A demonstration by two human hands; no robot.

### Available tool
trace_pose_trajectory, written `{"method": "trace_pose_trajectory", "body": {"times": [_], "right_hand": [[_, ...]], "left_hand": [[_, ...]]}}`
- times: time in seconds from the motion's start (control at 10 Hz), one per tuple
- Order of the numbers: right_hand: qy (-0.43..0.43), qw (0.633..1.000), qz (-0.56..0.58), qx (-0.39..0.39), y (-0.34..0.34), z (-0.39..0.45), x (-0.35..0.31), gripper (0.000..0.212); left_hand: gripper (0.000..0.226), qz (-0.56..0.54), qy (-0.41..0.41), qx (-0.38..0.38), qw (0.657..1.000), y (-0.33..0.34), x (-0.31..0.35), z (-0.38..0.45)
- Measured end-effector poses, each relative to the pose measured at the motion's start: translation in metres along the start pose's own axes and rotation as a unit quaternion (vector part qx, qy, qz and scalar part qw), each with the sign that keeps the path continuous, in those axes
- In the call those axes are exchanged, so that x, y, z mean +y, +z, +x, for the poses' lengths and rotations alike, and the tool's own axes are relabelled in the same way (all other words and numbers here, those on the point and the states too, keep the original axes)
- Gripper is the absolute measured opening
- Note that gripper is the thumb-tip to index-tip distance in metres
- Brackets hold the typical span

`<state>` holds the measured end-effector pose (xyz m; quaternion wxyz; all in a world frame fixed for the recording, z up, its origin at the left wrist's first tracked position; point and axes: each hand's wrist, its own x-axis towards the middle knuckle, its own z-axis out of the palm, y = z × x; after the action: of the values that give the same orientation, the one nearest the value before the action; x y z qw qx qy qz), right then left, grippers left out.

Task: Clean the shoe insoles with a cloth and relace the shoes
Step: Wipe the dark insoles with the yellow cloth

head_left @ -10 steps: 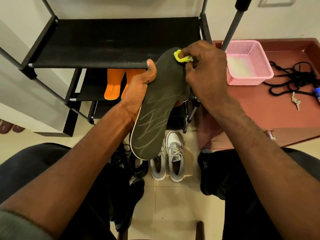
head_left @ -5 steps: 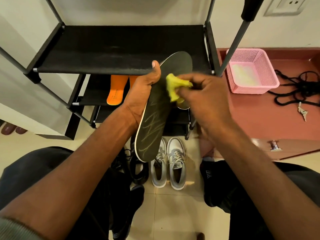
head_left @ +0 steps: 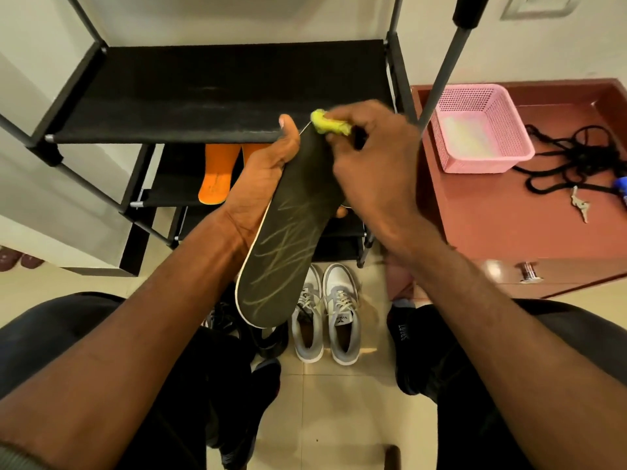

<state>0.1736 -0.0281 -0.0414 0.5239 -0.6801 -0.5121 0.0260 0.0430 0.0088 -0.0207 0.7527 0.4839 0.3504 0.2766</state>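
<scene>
Yellow cloth [head_left: 330, 125], pinched in the right hand [head_left: 369, 157] at frame centre, should press firmly along the dark insole [head_left: 285, 239] gripped by the left hand [head_left: 261, 174].

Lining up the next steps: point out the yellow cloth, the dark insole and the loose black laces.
yellow cloth [head_left: 328, 125], head view, on the bunched part showing past the fingers.
dark insole [head_left: 281, 262], head view, on its streaked middle.
black laces [head_left: 573, 161], head view, on the tangle.

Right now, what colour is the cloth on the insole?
Bright yellow-green cloth, clearest in the head view.
</scene>
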Motion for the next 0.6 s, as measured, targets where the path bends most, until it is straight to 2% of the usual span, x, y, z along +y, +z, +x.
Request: {"method": "trace_pose_trajectory", "body": {"times": [0.1,0.2,0.3,0.4,0.5,0.6], "right_hand": [[-0.055,0.996,0.042,-0.063,0.003,-0.018,-0.015,0.02],[-0.046,0.994,0.02,-0.098,-0.012,-0.016,-0.005,0.022],[-0.023,0.997,-0.073,-0.026,-0.025,0.0,0.016,0.023],[-0.008,0.997,-0.069,-0.037,-0.022,0.002,0.017,0.023],[-0.005,0.996,-0.03,-0.078,-0.008,-0.018,0.003,0.024],[-0.022,0.992,0.072,-0.102,0.005,-0.044,-0.016,0.022]], "left_hand": [[0.043,-0.009,-0.013,0.009,1.0,-0.004,0.004,0.0],[0.073,-0.083,-0.054,0.035,0.994,-0.003,0.005,0.009],[0.053,-0.062,-0.058,0.014,0.996,0.003,0.0,0.002],[0.049,-0.113,-0.065,-0.01,0.991,0.007,-0.004,0.0],[0.056,-0.143,-0.056,0.001,0.988,0.003,-0.005,0.003],[0.064,-0.187,-0.043,0.008,0.981,-0.003,0.0,0.003]]}}
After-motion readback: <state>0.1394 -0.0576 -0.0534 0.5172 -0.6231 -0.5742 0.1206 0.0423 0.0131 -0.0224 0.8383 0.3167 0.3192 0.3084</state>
